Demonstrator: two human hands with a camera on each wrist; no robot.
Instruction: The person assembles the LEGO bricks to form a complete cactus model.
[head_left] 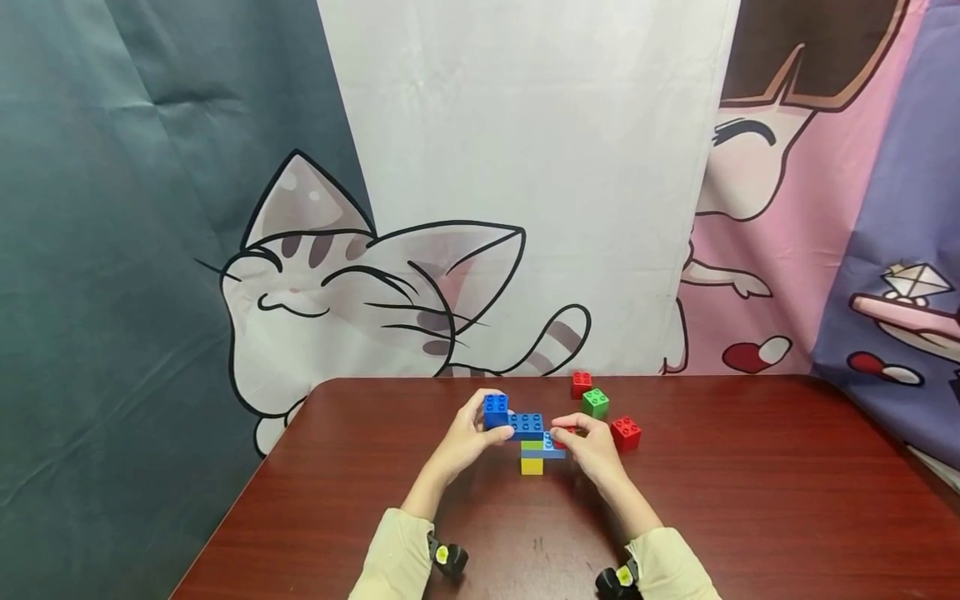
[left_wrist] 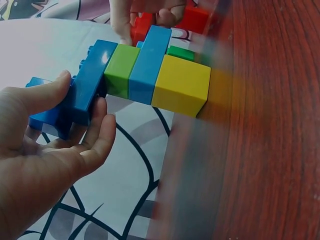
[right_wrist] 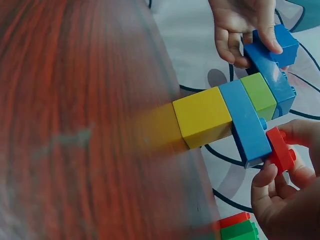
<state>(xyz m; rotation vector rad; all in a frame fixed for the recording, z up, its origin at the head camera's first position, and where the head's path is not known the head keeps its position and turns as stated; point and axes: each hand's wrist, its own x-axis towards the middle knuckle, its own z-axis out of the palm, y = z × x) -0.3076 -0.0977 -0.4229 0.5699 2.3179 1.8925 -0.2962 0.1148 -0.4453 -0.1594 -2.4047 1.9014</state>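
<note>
We see a small tower of plastic toy bricks on the dark red-brown wooden table (head_left: 757, 492). At its bottom is a yellow square brick (head_left: 532, 467); above it come a light-blue long brick (head_left: 553, 454), a lime-green brick (head_left: 530, 446) and a darker blue long brick (head_left: 527, 427). On the left end of this last one sits a small blue studded brick (head_left: 496, 408).

The left hand (head_left: 463, 442) holds the two darker blue bricks at this end, between thumb and fingers. The right hand (head_left: 596, 450) pinches a small red studded brick (right_wrist: 281, 149) at the right end of the light-blue one; whether it is fully seated, we cannot tell.

Beyond and beside the right hand lie two loose red bricks (head_left: 626, 434) and, between them, a green brick (head_left: 596, 404).
</note>
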